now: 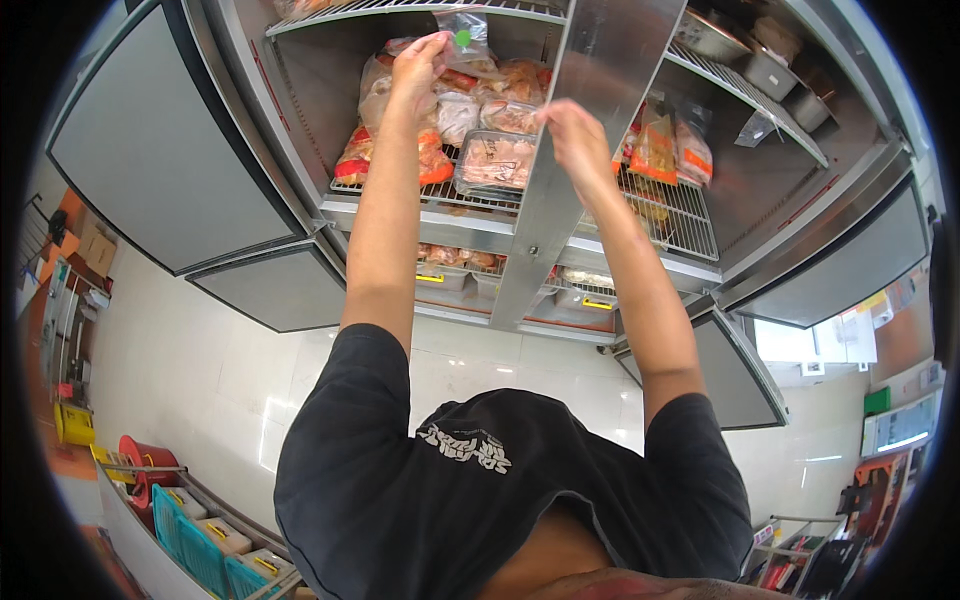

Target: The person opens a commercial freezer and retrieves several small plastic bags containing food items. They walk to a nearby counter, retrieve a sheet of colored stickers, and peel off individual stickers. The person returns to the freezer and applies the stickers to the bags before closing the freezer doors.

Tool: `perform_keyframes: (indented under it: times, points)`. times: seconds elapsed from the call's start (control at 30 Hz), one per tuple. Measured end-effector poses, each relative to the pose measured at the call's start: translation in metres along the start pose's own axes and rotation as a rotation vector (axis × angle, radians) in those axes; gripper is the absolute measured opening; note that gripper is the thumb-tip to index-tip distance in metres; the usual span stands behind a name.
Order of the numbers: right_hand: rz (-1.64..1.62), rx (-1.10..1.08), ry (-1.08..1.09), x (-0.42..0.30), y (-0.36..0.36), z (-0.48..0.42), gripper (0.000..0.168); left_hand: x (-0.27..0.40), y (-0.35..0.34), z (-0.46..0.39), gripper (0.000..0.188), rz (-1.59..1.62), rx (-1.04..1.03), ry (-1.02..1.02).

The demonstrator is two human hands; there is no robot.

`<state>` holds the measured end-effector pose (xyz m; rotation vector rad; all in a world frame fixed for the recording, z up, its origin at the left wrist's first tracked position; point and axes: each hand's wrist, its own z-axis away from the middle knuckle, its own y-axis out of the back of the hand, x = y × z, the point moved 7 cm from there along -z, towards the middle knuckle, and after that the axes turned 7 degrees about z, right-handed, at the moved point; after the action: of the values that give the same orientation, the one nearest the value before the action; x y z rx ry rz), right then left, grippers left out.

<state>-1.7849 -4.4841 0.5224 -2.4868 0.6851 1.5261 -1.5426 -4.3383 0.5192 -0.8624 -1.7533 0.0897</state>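
Observation:
My left hand (418,73) is raised inside the left bay of an upright steel refrigerator or freezer. Its thumb and fingers pinch the left edge of a small clear plastic bag (471,51) with a green round spot, just below the top wire shelf (420,16). My right hand (580,142), slightly blurred, is in front of the steel centre post (592,75) with curled fingers and nothing visible in them. Between the hands, a clear lidded tray of pale meat (495,163) bears handwriting. Bagged food (431,154) and a white wrapped bundle (457,118) lie beside it.
Large grey doors stand open at left (165,142) and right (847,247), with smaller doors (274,289) below. The right bay holds orange-marked food bags (654,154) and metal pans (771,75) on wire shelves. Turquoise baskets (191,536) stand behind me at lower left.

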Motion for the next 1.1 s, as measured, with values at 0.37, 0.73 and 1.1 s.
perform_keyframes:
  times: [0.37, 0.73, 1.1]
  points:
    - [0.815, 0.437, 0.258, -0.044, -0.11, -0.077, 0.035, 0.013, 0.008, 0.002, 0.026, -0.049, -0.309, 0.036]
    - [0.813, 0.431, 0.024, -0.033, -0.119, -0.094, 0.028, 0.038, 0.002, 0.005, 0.026, -0.223, -0.372, -0.058]
    - [0.782, 0.464, 0.108, -0.037, -0.108, -0.109, 0.025, 0.039, 0.002, -0.006, 0.024, -0.268, -0.419, -0.1]
